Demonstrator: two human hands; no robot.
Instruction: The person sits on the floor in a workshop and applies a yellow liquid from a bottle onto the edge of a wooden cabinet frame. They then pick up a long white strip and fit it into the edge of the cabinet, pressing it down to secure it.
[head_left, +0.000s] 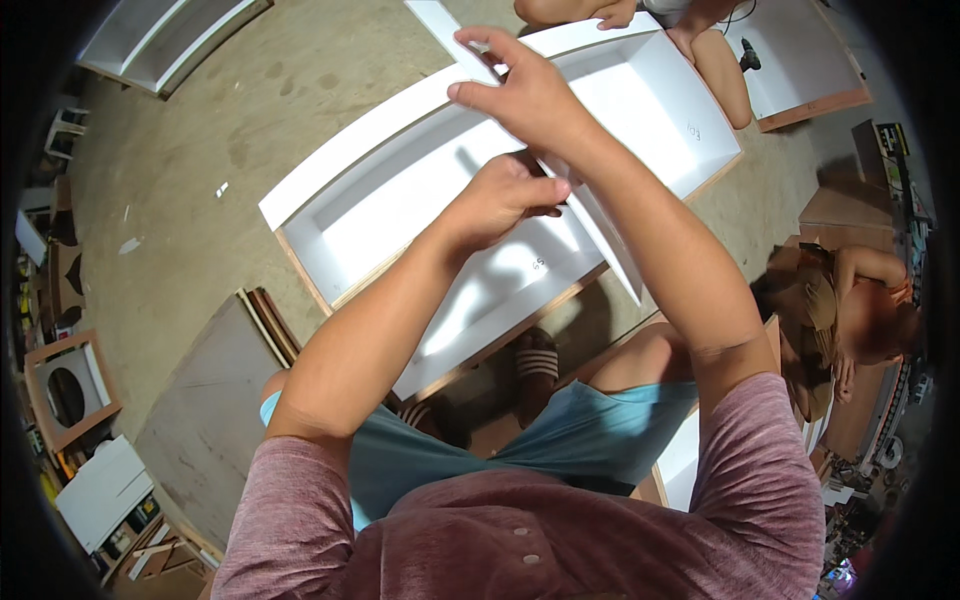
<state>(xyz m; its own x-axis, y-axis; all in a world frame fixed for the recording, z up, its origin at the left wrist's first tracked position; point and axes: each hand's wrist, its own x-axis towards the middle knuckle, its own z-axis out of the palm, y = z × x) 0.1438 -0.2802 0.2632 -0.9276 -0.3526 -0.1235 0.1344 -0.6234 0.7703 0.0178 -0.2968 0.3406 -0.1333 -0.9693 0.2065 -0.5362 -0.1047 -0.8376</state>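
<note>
Holding a narrow white board aslant over an open cabinet

The white board (609, 245) slants across the middle of the white cabinet (365, 135), its far end reaching past the cabinet's far rail and its near end coming down toward the person's right knee. The left hand (500, 200) is closed on the board's edge near the middle of its length, thumb laid out along the top and fingers curled beneath; whether a small item also sits in that grip is hidden. The right hand (525, 95) is farther up, thumb and index finger spread wide with the board passing between them; how firmly it touches cannot be told.

The cabinet lies open side up on the concrete floor (210, 130), its white inner faces bearing small dark handwritten marks. The person sits close to its near side, sandals (537, 362) beside the wooden edge.

At the cabinet's far right corner, a co-worker's hand (682, 42) rests near a bent knee. A dark drill (749, 56) lies beyond, in another white cabinet piece (810, 70). On the right, another person (865, 310) bends low. Grey panels (205, 410) stand at the left.
</note>
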